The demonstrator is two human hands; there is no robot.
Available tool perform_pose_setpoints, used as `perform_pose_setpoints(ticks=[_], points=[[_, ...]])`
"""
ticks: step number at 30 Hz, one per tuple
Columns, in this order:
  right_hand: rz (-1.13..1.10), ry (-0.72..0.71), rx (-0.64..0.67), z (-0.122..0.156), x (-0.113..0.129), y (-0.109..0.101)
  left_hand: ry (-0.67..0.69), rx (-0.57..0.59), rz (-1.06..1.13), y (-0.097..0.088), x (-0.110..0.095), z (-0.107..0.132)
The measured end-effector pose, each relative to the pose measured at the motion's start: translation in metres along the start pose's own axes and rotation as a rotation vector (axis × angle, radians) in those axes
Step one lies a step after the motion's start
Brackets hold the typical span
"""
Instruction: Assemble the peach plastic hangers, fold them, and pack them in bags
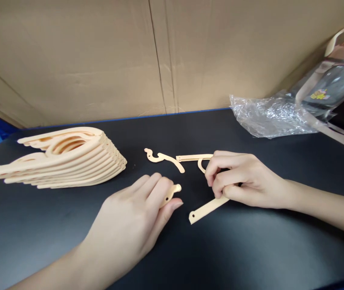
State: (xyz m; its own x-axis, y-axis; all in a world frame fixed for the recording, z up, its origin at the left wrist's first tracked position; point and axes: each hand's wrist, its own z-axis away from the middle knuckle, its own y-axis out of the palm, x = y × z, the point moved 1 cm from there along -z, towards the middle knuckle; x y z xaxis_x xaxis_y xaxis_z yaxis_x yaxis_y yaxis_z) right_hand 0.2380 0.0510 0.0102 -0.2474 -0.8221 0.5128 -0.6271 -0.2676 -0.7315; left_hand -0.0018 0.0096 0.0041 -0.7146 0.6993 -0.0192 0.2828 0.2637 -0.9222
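Two hands (pixel 135 213) (pixel 247 177) touch slim, smooth, hole-pierced cream pieces (pixel 208 210).

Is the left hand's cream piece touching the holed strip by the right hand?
Apart: the head view shows black tabletop between the cream piece and the holed strip.

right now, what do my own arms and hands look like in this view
Both your left hand and right hand are bare, with no gloves, rings or bracelets visible. The left forearm and right forearm look slim, with no sleeve, watch or clear marking in view.
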Motion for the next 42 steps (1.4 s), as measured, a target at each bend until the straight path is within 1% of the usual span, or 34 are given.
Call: perform_pose_setpoints(ticks=[4, 7, 11, 15, 18, 23, 29, 35, 37, 42], points=[[-0.014, -0.018, -0.011, 0.001, -0.002, 0.002, 0.023, 0.074, 0.041, 0.002, -0.003, 0.001], [-0.022, 0.009, 0.012, 0.001, -0.003, 0.005, 0.015, 0.102, 0.047, 0.001, -0.002, 0.001], [-0.014, 0.028, 0.141, 0.001, -0.002, 0.006, -0.044, 0.127, 0.048, -0.002, -0.003, 0.001], [-0.037, 0.088, 0.264, 0.001, -0.002, 0.003, -0.043, 0.121, 0.079, -0.004, -0.007, 0.002], [-0.075, 0.144, 0.317, 0.001, -0.001, 0.000, -0.042, 0.117, 0.040, -0.002, -0.009, 0.002], [-0.161, 0.221, 0.266, -0.002, -0.002, 0.001, -0.002, 0.102, 0.034, 0.002, -0.010, 0.002], [-0.255, 0.225, 0.229, -0.002, -0.004, 0.004, 0.030, 0.110, 0.041, 0.000, -0.014, -0.001], [-0.309, 0.263, 0.207, -0.002, -0.002, 0.003, 0.042, 0.056, 0.033, 0.003, -0.013, 0.001], [-0.304, 0.268, 0.207, -0.003, -0.002, 0.003, 0.068, 0.074, 0.016, 0.002, -0.013, 0.001], [-0.322, 0.272, 0.206, -0.002, -0.002, 0.005, 0.147, 0.062, -0.074, -0.003, -0.017, -0.003]])
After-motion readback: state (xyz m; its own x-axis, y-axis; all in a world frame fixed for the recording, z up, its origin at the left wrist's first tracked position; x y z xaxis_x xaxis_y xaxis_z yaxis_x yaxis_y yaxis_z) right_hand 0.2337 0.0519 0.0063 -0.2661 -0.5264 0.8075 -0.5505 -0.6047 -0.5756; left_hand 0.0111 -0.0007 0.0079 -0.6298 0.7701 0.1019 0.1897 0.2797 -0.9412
